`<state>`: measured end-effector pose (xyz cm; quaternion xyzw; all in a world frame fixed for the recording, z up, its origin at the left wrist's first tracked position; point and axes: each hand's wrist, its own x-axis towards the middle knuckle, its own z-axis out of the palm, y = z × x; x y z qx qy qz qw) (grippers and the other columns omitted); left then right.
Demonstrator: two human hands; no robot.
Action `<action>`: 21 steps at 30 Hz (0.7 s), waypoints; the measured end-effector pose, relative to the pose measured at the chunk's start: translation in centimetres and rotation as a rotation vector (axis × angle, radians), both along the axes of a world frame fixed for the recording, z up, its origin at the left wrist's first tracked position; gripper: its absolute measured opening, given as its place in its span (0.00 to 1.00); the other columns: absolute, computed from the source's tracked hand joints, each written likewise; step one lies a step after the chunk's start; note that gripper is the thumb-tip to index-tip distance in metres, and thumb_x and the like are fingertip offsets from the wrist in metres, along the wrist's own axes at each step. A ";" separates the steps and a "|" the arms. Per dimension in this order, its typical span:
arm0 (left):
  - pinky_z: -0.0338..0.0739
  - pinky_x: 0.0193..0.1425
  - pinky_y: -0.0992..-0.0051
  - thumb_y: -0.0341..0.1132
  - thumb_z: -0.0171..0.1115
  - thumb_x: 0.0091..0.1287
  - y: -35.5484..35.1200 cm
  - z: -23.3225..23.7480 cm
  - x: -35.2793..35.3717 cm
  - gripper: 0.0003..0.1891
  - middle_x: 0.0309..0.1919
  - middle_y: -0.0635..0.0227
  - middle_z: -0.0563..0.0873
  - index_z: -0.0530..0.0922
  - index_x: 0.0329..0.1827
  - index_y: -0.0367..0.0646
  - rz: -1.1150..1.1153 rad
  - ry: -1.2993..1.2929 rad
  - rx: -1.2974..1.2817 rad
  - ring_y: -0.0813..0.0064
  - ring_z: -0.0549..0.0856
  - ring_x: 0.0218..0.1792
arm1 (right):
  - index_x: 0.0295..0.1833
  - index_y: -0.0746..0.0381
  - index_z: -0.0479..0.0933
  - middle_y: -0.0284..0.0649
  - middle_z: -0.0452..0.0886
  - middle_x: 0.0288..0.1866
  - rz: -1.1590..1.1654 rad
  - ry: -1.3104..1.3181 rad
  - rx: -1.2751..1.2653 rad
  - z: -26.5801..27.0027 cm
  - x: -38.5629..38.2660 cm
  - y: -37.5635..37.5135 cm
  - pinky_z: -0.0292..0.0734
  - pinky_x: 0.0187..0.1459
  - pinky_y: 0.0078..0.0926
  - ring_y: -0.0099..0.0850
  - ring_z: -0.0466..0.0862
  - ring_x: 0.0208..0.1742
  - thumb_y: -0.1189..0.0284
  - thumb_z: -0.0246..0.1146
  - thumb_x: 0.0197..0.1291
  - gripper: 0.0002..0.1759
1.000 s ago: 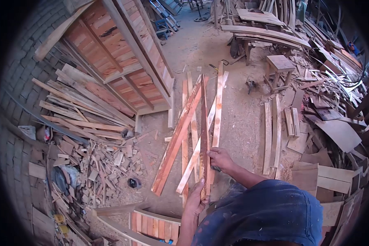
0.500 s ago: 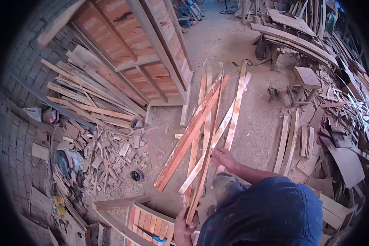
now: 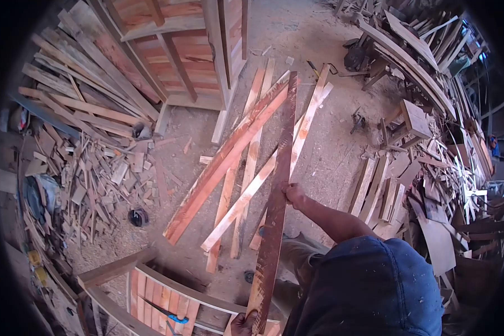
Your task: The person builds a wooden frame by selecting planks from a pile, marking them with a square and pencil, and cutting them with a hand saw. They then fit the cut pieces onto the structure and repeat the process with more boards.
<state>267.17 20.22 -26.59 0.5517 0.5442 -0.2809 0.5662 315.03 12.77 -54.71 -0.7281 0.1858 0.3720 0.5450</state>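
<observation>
A long dark reddish-brown board (image 3: 277, 210) is lifted above the floor, running from near my body toward the far end of a pile of planks. My right hand (image 3: 295, 196) grips its right edge around the middle. Down at the near end, my left hand (image 3: 243, 323) is closed on the same board, partly cut off by the frame's bottom. Beneath and beside the board lie a wide reddish plank (image 3: 229, 162) with a rough edge and a pale narrow strip (image 3: 238, 218), crossing other strips on the ground.
A slatted wooden frame (image 3: 162, 302) with a blue-handled saw (image 3: 177, 319) on it stands at lower left. Offcuts (image 3: 103, 182) heap at left, below a large panelled wooden piece (image 3: 179, 56). At right are a small stool (image 3: 411, 120) and short beams (image 3: 372, 185).
The board I hold has been raised and turned, now showing its broad dark face. My left hand has moved down toward the frame's edge. The view has shifted, with the floor things sliding left.
</observation>
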 end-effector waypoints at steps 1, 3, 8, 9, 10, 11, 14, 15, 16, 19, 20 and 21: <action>0.79 0.63 0.57 0.52 0.66 0.73 0.6 -0.7 0.3 0.27 0.58 0.47 0.87 0.84 0.62 0.36 -0.196 0.104 -0.033 0.53 0.84 0.61 | 0.48 0.64 0.81 0.35 0.79 0.27 -0.018 0.030 -0.032 -1.0 -0.5 -0.2 0.74 0.20 0.31 0.27 0.78 0.22 0.67 0.69 0.71 0.11; 0.79 0.62 0.53 0.53 0.72 0.68 -1.5 -2.6 0.9 0.36 0.61 0.44 0.85 0.73 0.72 0.39 -0.440 0.119 0.197 0.47 0.84 0.60 | 0.46 0.61 0.81 0.34 0.78 0.27 -0.080 0.105 -0.006 -3.0 -1.6 -0.6 0.75 0.23 0.34 0.27 0.77 0.25 0.68 0.63 0.75 0.07; 0.80 0.61 0.47 0.54 0.83 0.57 -7.1 -13.5 -4.3 0.58 0.61 0.42 0.82 0.54 0.84 0.46 -0.597 0.128 0.490 0.42 0.84 0.58 | 0.47 0.60 0.81 0.37 0.82 0.34 -0.189 0.210 0.054 -9.5 -5.1 -2.2 0.82 0.32 0.41 0.32 0.83 0.32 0.69 0.59 0.77 0.08; 0.81 0.60 0.48 0.53 0.84 0.57 -7.9 -15.9 -5.7 0.57 0.60 0.42 0.82 0.55 0.84 0.46 -0.561 0.103 0.536 0.42 0.84 0.57 | 0.47 0.60 0.81 0.38 0.83 0.36 -0.199 0.224 0.090 -10.9 -5.7 -2.5 0.83 0.33 0.41 0.34 0.84 0.33 0.69 0.59 0.77 0.08; 0.83 0.56 0.51 0.52 0.84 0.57 -8.4 -19.4 -8.2 0.56 0.56 0.44 0.82 0.57 0.83 0.46 -0.591 0.076 0.530 0.42 0.85 0.53 | 0.48 0.60 0.81 0.39 0.84 0.37 -0.231 0.244 0.135 -11.7 -6.4 -2.5 0.84 0.34 0.41 0.35 0.85 0.34 0.70 0.58 0.77 0.08; 0.84 0.55 0.52 0.51 0.83 0.59 -8.3 -21.7 -9.4 0.53 0.56 0.44 0.82 0.58 0.82 0.45 -0.453 -0.023 0.483 0.43 0.85 0.52 | 0.49 0.61 0.81 0.40 0.85 0.39 -0.264 0.263 0.180 -12.3 -7.4 -2.1 0.85 0.36 0.41 0.35 0.86 0.36 0.70 0.57 0.77 0.08; 0.82 0.59 0.53 0.50 0.78 0.66 -7.3 -29.8 -14.1 0.43 0.58 0.42 0.82 0.66 0.77 0.40 -0.140 -0.184 0.224 0.44 0.83 0.57 | 0.57 0.62 0.79 0.41 0.86 0.47 -0.228 0.255 0.221 -16.7 -9.2 -2.2 0.86 0.44 0.39 0.35 0.88 0.44 0.70 0.57 0.77 0.11; 0.80 0.62 0.53 0.49 0.76 0.68 -5.2 -29.5 -11.1 0.40 0.60 0.42 0.81 0.67 0.77 0.39 -0.057 -0.100 0.172 0.45 0.82 0.59 | 0.61 0.62 0.78 0.40 0.86 0.50 -0.193 0.242 0.223 -17.5 -9.4 -1.4 0.86 0.47 0.38 0.34 0.88 0.47 0.70 0.57 0.77 0.13; 0.79 0.64 0.52 0.49 0.74 0.70 -3.2 -29.5 -7.5 0.38 0.62 0.43 0.81 0.68 0.76 0.38 0.032 -0.014 0.120 0.46 0.81 0.61 | 0.65 0.61 0.76 0.40 0.85 0.54 -0.202 0.221 0.242 -18.4 -9.2 -0.8 0.85 0.50 0.37 0.33 0.87 0.51 0.70 0.57 0.77 0.16; 0.81 0.49 0.48 0.54 0.73 0.66 -1.3 -39.4 -6.4 0.40 0.48 0.45 0.83 0.71 0.70 0.33 -0.381 -0.090 0.565 0.42 0.84 0.46 | 0.78 0.58 0.69 0.37 0.82 0.65 -0.188 0.115 0.242 -13.4 -7.4 3.8 0.80 0.59 0.35 0.30 0.82 0.61 0.69 0.60 0.76 0.27; 0.81 0.46 0.45 0.55 0.75 0.62 -0.8 -44.1 -6.5 0.42 0.44 0.44 0.83 0.71 0.68 0.32 -0.534 -0.143 0.770 0.38 0.84 0.43 | 0.81 0.57 0.66 0.36 0.80 0.69 -0.157 0.034 0.221 -14.1 -7.2 4.6 0.78 0.63 0.34 0.30 0.80 0.64 0.68 0.62 0.76 0.31; 0.79 0.54 0.39 0.53 0.78 0.57 1.2 -46.7 -4.1 0.43 0.49 0.39 0.82 0.70 0.68 0.31 -0.494 -0.174 0.832 0.30 0.82 0.51 | 0.82 0.57 0.66 0.36 0.80 0.69 -0.121 -0.043 0.263 -15.3 -7.5 5.2 0.78 0.62 0.34 0.30 0.81 0.63 0.66 0.62 0.77 0.31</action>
